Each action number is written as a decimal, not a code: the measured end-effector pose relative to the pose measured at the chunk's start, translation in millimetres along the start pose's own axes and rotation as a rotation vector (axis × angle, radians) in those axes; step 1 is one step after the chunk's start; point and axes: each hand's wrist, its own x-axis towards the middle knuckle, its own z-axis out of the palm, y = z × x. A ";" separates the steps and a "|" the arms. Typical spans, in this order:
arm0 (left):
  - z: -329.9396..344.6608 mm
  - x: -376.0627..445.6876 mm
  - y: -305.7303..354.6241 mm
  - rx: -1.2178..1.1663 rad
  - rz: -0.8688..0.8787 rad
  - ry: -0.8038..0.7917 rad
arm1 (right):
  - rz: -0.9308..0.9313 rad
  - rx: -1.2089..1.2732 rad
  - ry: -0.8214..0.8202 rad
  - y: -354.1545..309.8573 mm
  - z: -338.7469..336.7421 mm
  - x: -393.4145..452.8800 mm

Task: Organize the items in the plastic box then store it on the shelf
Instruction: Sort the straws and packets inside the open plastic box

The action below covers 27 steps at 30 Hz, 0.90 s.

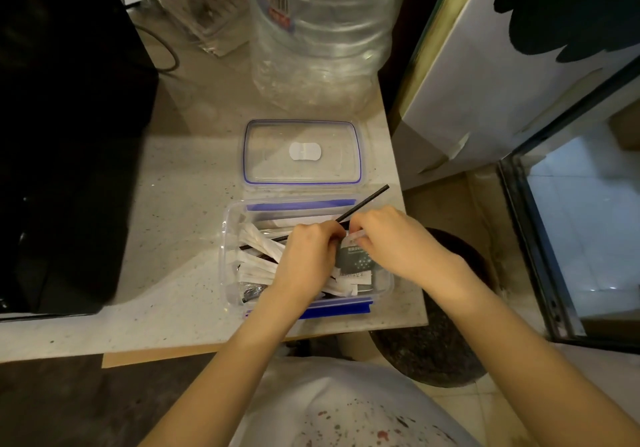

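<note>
I see both hands over the clear plastic box [228,239] on the counter [166,204]: left hand [306,252] and right hand [391,239] fingers curl closed, pinching a black straw [367,202]; the exact grip is hidden

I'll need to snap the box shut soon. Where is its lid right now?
The lid lies flat on the counter just beyond the open plastic box, in front of the big water bottle.

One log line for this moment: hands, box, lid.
left hand: in box, on straw | right hand: on packet | lid: off, behind box | stage: sorting
</note>
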 end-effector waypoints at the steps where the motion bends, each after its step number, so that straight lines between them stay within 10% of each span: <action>1: -0.8 -1.7 0.1 -0.009 -0.001 0.004 | -0.004 -0.028 0.000 -1.3 2.4 0.8; 27: -9.6 -23.4 -16.1 0.182 -0.050 -0.225 | -0.038 -0.231 -0.079 -1.9 8.3 15.3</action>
